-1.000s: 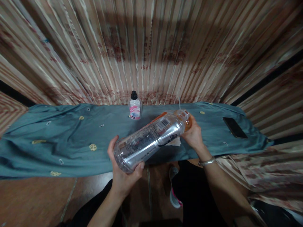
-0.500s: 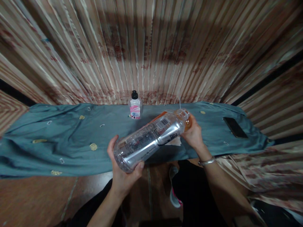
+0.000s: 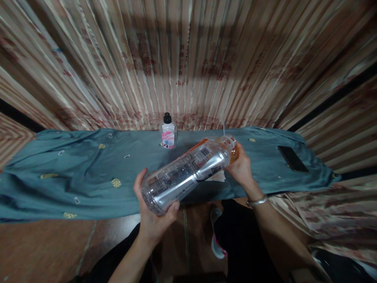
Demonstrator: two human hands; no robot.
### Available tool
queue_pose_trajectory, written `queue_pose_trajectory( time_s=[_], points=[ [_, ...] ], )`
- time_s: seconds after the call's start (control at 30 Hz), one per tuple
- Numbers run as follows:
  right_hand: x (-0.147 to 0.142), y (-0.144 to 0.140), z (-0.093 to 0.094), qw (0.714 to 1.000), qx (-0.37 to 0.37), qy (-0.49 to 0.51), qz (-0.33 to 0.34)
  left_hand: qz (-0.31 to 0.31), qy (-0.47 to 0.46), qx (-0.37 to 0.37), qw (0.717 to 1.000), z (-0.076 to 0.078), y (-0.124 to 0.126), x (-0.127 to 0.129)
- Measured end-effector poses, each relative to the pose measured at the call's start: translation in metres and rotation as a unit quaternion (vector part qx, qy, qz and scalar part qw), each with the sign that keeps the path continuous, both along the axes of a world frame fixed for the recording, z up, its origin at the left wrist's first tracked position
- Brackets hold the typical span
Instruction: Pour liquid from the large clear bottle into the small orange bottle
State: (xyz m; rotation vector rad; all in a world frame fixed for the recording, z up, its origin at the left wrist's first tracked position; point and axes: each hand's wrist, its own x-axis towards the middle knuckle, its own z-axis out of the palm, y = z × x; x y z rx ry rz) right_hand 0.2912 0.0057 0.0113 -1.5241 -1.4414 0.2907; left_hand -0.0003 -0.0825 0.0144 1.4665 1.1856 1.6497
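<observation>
A teal cloth (image 3: 73,177) with small gold and white motifs lies spread across the surface, rumpled at the left. At its far edge stands a small clear bottle (image 3: 168,135) with a black cap and pink label. Far right on the cloth lies a dark flat slab, probably a phone (image 3: 292,158). A striped curtain (image 3: 182,63) hangs behind, and brown floor (image 3: 44,247) shows near left.

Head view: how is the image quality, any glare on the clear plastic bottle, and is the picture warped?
Head view: dim and warm, slightly soft. Bright glare streaks run along the clear plastic bottle held by the left hand and right hand. Wide-lens warp fans the striped curtain outward and bows the blue-green cloth. The small pink-labelled bottle stays readable; the dark phone is murky.
</observation>
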Motion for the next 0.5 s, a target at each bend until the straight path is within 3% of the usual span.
queue_pose_trajectory(
  time_s=[0.5],
  points=[
    [-0.0011, 0.0016, -0.0023, 1.0, -0.002, 0.002, 0.001, 0.015, 0.011, 0.053, 0.998, 0.003, 0.0015, 0.0002]
  ],
)
